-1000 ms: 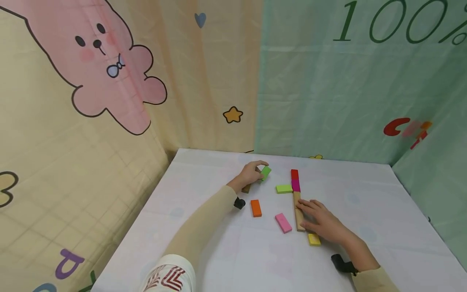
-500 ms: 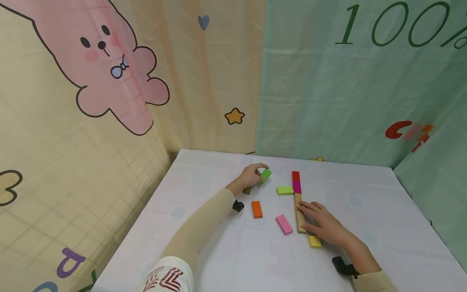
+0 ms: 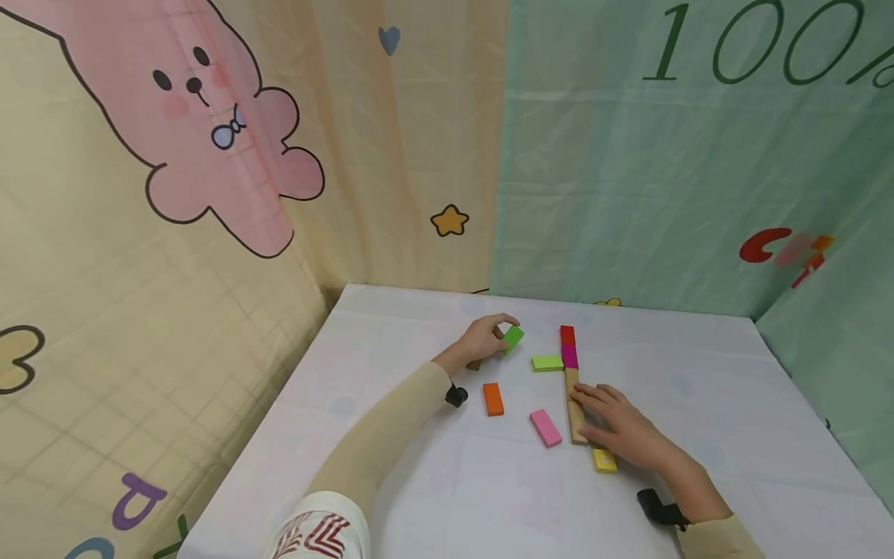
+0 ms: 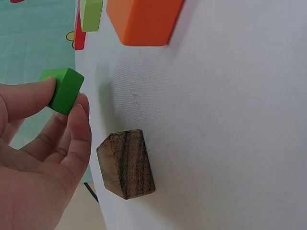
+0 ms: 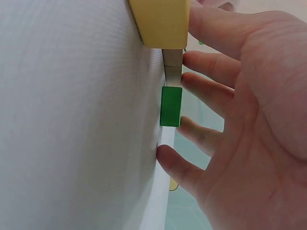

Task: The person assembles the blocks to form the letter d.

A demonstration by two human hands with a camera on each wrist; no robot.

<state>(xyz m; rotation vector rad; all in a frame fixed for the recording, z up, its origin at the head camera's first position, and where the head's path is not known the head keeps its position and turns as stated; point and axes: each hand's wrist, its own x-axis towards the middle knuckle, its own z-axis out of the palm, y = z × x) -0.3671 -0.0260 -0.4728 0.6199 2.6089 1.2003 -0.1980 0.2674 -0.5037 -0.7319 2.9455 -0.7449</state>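
Presently, the left hand [image 3: 482, 338] pinches a bright green rectangular block [image 3: 514, 339] between thumb and fingertips, raised off the white worktop [image 3: 447, 497] near a dark-grained brown wooden block [image 4: 132, 165]. The right hand [image 3: 625, 431], fingers extended and parted, is positioned beside a pale wooden strip [image 3: 573, 394], a yellow rectangular block [image 3: 604, 461] near its thumb. Orange [image 3: 493, 400] and pink [image 3: 545, 428] rectangular blocks lie between the hands.

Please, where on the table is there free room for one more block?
The white table looks bare on the near side of the pink block, between left sleeve and right hand; also from that hand to the table's right edge. Crowded: around the wooden strip, with magenta block, lime block and yellow block close by.
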